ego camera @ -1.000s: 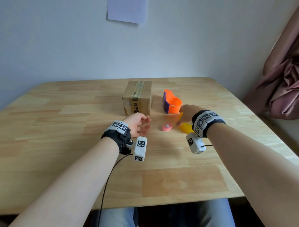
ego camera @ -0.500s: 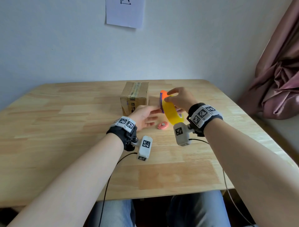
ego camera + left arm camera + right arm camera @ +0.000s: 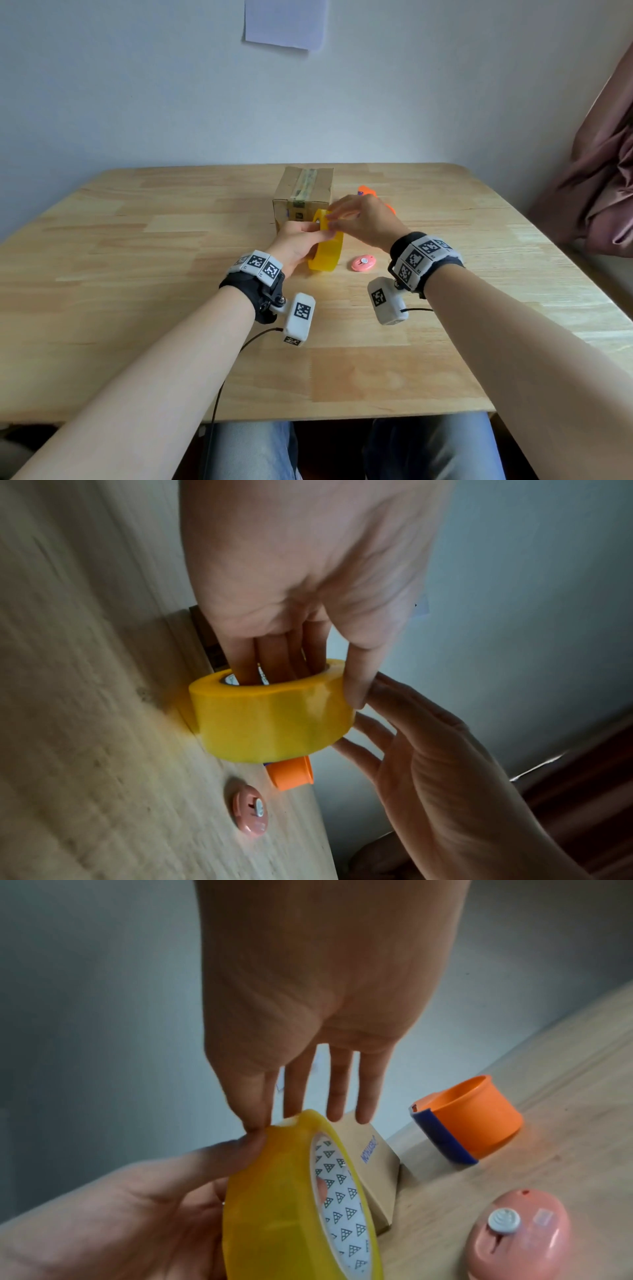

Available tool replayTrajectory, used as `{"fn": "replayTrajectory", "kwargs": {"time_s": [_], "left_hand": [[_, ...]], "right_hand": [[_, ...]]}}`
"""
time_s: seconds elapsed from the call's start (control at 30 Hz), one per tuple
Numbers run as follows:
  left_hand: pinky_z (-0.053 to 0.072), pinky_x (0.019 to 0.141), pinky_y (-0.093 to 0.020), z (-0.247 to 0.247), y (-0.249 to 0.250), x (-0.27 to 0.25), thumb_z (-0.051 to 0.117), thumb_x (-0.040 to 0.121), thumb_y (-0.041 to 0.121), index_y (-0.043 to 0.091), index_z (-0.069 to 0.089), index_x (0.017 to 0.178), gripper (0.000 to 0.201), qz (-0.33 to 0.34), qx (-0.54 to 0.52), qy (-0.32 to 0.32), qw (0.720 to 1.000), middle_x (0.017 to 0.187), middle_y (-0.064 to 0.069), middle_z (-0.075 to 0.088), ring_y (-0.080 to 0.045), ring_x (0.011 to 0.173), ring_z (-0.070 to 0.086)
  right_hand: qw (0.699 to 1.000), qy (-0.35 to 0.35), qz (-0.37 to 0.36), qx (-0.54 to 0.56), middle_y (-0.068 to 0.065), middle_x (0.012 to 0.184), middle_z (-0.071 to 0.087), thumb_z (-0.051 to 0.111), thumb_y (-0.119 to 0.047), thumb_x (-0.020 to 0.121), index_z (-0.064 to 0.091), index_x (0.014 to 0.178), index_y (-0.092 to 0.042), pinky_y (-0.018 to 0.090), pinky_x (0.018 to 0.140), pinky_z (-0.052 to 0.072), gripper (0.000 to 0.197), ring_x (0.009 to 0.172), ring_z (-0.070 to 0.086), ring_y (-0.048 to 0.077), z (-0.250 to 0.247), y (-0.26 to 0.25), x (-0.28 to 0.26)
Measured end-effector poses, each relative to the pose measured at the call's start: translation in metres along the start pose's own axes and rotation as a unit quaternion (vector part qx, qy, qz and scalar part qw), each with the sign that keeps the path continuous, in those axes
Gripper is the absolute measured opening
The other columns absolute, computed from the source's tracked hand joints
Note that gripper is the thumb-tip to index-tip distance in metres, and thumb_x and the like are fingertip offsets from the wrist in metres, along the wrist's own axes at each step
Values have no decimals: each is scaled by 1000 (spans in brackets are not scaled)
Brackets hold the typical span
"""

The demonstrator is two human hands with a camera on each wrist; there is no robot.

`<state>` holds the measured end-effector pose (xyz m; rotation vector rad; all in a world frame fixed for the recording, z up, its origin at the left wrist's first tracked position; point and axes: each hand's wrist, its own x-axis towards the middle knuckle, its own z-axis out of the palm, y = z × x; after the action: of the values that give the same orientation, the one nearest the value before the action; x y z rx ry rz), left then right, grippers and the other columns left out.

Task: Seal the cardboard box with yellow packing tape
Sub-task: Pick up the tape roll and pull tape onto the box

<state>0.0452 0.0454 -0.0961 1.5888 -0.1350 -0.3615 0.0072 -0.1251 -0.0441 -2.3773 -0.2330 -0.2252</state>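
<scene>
The left hand (image 3: 297,245) holds the roll of yellow packing tape (image 3: 326,244) on edge, its fingers pushed through the core and the thumb pressed on the outer wrap. The right hand (image 3: 364,219) has its fingers nearly straight and a little spread; the thumb and forefinger tips meet at the top of the roll, probably searching for the free end. The cardboard box (image 3: 305,195) stands just beyond the fingertips on the table (image 3: 137,308), with an older strip along its top but no yellow tape. I judge nothing is sealed yet: pulling, laying and cutting remain. An orange tape dispenser (image 3: 469,1121) and a pink cutter (image 3: 363,263) lie to the right of the fingers.
</scene>
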Motion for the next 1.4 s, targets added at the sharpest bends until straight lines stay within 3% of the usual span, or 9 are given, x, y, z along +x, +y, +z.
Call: {"fn": "replayTrajectory", "kwargs": {"time_s": [0.13,0.23,0.37,0.47,0.57,0.77,0.9,1.1,1.4], "left_hand": [[57,89,-39,0,1,5,79,91,14,11,77,106,16,-22,-18,-22,999,105,-12,77,-28,101,71],[56,95,-41,-3,0,4,78,90,7,10,73,110,21,-36,2,-72,997,106,-11,76,-27,102,71],[56,83,-33,-8,-2,3,76,90,0,10,68,116,29,-41,28,-122,991,105,-7,75,-23,98,70],[56,77,-27,-9,-1,2,73,91,-1,12,71,109,22,-33,21,-117,992,101,-5,76,-19,93,71],[53,88,-35,-4,1,3,74,90,1,10,72,108,21,-24,30,-98,994,105,-12,74,-25,98,69],[55,80,-38,5,7,3,81,87,33,11,77,109,32,-34,34,-55,997,104,-14,76,-30,96,71],[58,89,-44,7,8,1,76,85,25,7,75,112,33,-42,43,-70,996,116,-26,76,-46,111,72],[54,86,-49,13,11,4,86,57,54,-1,69,123,88,-79,61,-55,993,124,-30,72,-48,114,71],[52,77,-36,9,12,13,84,83,39,8,68,111,45,-93,60,-53,992,95,-10,73,-22,83,69]], "right_hand": [[1000,-20,12,15,-5,120,72,68,-26,98,77,121,-19,22,90,46,26,106,64,10,-1,2,0],[997,-68,36,-14,1,144,61,60,-38,103,59,144,-20,25,98,40,45,124,58,18,-4,3,2],[986,-128,108,15,5,132,62,60,-54,98,50,151,-24,46,92,59,62,109,65,25,-5,6,6],[994,-76,84,3,2,114,69,68,-55,92,61,142,-19,26,73,60,62,82,65,9,-6,9,7],[998,-26,55,-8,-15,83,64,77,-48,88,72,127,-13,1,49,39,53,64,53,-6,-6,7,9],[998,-22,56,-7,-1,93,75,63,-33,100,77,112,-14,21,50,57,27,66,73,18,-8,1,10],[993,-59,95,29,0,86,64,56,-16,100,70,116,-6,33,59,65,23,70,68,16,-11,0,9],[987,-91,118,63,6,80,68,56,-9,99,69,103,-6,23,52,60,14,51,69,9,-13,-7,11],[983,-116,133,51,12,83,76,60,-8,97,70,93,-19,38,74,66,15,66,78,23,-17,-8,14]]}}
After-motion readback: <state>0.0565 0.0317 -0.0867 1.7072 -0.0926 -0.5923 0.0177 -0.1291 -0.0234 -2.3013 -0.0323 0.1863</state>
